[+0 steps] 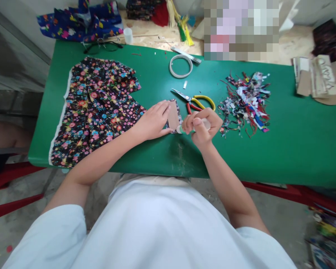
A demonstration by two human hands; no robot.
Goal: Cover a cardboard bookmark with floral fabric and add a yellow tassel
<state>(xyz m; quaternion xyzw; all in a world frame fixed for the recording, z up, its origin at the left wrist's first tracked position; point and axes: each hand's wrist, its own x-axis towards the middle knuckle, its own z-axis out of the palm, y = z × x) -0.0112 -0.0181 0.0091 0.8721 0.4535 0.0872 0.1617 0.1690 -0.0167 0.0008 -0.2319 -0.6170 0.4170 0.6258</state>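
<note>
A small tan cardboard piece [173,116] lies on a scrap of dark floral fabric [180,112] near the table's front edge. My left hand [154,120] holds it down from the left, fingers at its upper end and thumb at its lower end. Closed round a whitish glue bottle [206,124] is my right hand [204,129]. The bottle tilts left, its pale tip at the cardboard's lower right edge; whether they touch I cannot tell. Just beyond lie pliers [188,98] with yellow and red handles, jaws apart. A large black floral cloth [100,112] spreads under my left forearm.
Fabric scraps [248,101] are heaped right of my right hand. A tape roll [180,66] and a box cutter [186,55] lie farther back. Glasses [102,45], a white cup [128,36] and blue patterned cloth [81,22] sit back left. Cardboard pieces [316,76] lie far right.
</note>
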